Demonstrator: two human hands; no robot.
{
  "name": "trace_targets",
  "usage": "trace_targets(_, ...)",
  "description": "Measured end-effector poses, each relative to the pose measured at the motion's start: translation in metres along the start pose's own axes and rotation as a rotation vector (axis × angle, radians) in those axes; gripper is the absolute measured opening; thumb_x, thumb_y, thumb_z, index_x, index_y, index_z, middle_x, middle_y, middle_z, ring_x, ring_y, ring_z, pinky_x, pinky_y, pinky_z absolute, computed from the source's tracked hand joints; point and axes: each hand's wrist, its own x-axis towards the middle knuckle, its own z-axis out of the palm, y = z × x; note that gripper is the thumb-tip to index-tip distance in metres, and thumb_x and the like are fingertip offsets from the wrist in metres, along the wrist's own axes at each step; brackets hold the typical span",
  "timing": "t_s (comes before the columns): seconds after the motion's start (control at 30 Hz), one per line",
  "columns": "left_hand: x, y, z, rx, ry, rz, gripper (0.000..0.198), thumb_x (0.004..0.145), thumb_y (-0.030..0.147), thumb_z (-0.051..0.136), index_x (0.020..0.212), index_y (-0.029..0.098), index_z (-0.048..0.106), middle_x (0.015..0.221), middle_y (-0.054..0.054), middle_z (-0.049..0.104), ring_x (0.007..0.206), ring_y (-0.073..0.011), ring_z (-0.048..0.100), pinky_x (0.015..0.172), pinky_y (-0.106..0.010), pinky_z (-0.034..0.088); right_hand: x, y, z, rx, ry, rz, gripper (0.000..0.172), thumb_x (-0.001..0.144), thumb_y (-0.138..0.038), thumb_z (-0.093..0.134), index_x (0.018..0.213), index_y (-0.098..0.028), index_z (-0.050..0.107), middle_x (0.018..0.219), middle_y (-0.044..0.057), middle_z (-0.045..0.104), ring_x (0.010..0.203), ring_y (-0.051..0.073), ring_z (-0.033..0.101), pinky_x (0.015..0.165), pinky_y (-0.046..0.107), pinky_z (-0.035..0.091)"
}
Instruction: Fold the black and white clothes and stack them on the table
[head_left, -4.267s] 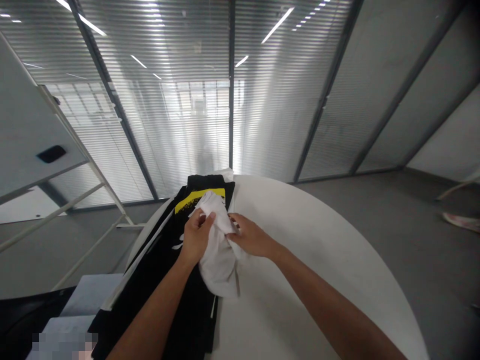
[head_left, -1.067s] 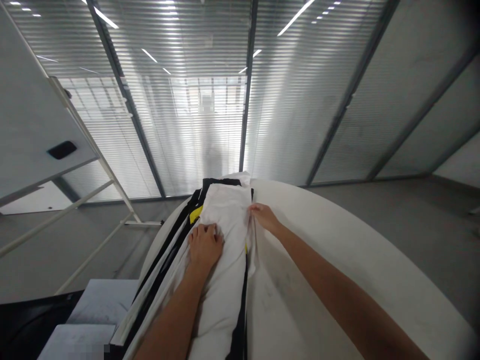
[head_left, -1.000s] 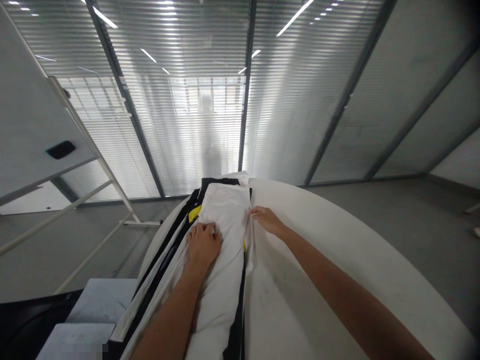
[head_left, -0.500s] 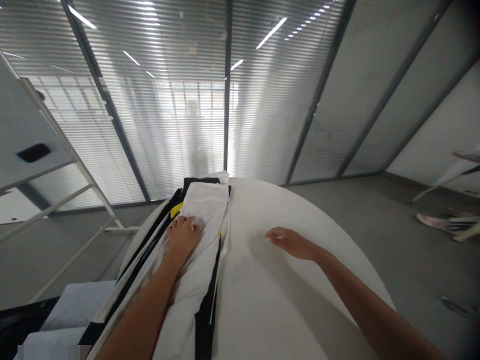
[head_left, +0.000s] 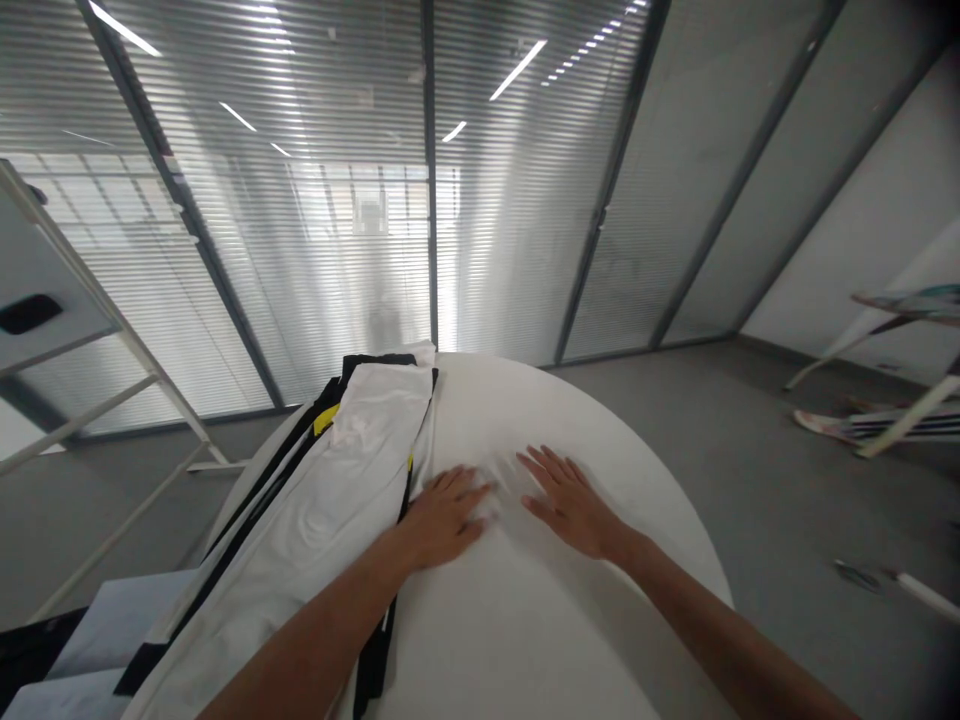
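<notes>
A long white and black garment (head_left: 322, 510) with yellow patches lies lengthwise over the left part of a round white table (head_left: 517, 620). Its exact kind is hard to make out. My left hand (head_left: 450, 515) is palm down just past the garment's right edge, fingers spread and slightly blurred, with the forearm across the fabric. To its right, my right hand (head_left: 566, 505) is over the white tabletop, palm down with fingers apart. A small gap separates the two hands, and neither holds anything. Faint creases show on the white surface between them.
A board on a pale metal frame (head_left: 135, 345) stands at the left. Pale flat items (head_left: 124, 615) lie at the lower left. Glass panels with blinds (head_left: 360, 270) rise behind the table. White-legged furniture (head_left: 911, 415) stands at the right, over things on the floor.
My left hand has left the top of the garment and moved right onto the white surface. My right hand has spread its fingers. The view has shifted slightly right.
</notes>
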Motion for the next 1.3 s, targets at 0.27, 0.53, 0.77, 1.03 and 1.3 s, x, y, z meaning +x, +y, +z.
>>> trace_targets(0.27, 0.005, -0.021, 0.016, -0.004, -0.109, -0.189, 0.069, 0.091, 0.068, 0.022, 0.151, 0.035, 0.020, 0.160, -0.005, 0.008, 0.147, -0.0302, 0.003, 0.116, -0.054, 0.004, -0.013, 0.010, 0.034, -0.158, -0.039, -0.017, 0.065, 0.094, -0.061, 0.029, 0.152, -0.034, 0.016, 0.157, 0.005, 0.022, 0.144, 0.027, 0.019, 0.114, 0.053, 0.015)
trace_targets(0.53, 0.003, -0.021, 0.018, 0.006, -0.122, -0.167, 0.075, 0.088, 0.071, 0.022, 0.152, 0.032, 0.014, 0.160, -0.005, 0.004, 0.147, -0.0273, 0.000, 0.117, -0.053, 0.003, -0.012, 0.011, 0.036, -0.166, -0.021, -0.012, 0.065, 0.094, -0.061, 0.030, 0.152, -0.035, 0.015, 0.157, 0.003, 0.022, 0.144, 0.027, 0.020, 0.114, 0.050, 0.015)
trace_targets(0.77, 0.004, -0.022, 0.018, 0.004, -0.122, -0.172, 0.078, 0.087, 0.073, 0.019, 0.152, 0.030, 0.017, 0.160, -0.008, 0.007, 0.147, -0.0269, 0.000, 0.117, -0.053, 0.002, -0.011, 0.012, 0.037, -0.147, -0.028, -0.022, 0.065, 0.094, -0.061, 0.030, 0.152, -0.036, 0.015, 0.157, 0.003, 0.021, 0.144, 0.026, 0.020, 0.114, 0.051, 0.017)
trace_targets(1.03, 0.003, -0.022, 0.018, 0.008, -0.122, -0.171, 0.077, 0.088, 0.072, 0.021, 0.152, 0.031, 0.017, 0.160, -0.007, 0.006, 0.147, -0.0272, 0.001, 0.117, -0.052, 0.002, -0.011, 0.009, 0.034, -0.143, -0.036, -0.009, 0.063, 0.094, -0.061, 0.030, 0.151, -0.035, 0.021, 0.157, 0.004, 0.023, 0.144, 0.026, 0.020, 0.113, 0.051, 0.018)
trace_targets(1.3, 0.004, -0.021, 0.017, -0.009, -0.119, -0.170, 0.078, 0.087, 0.073, 0.021, 0.152, 0.030, 0.018, 0.160, -0.007, 0.008, 0.147, -0.0270, 0.001, 0.117, -0.052, 0.002, -0.012, 0.010, 0.034, -0.128, -0.036, -0.004, 0.064, 0.094, -0.061, 0.030, 0.151, -0.036, 0.019, 0.157, 0.002, 0.022, 0.144, 0.025, 0.019, 0.114, 0.050, 0.016)
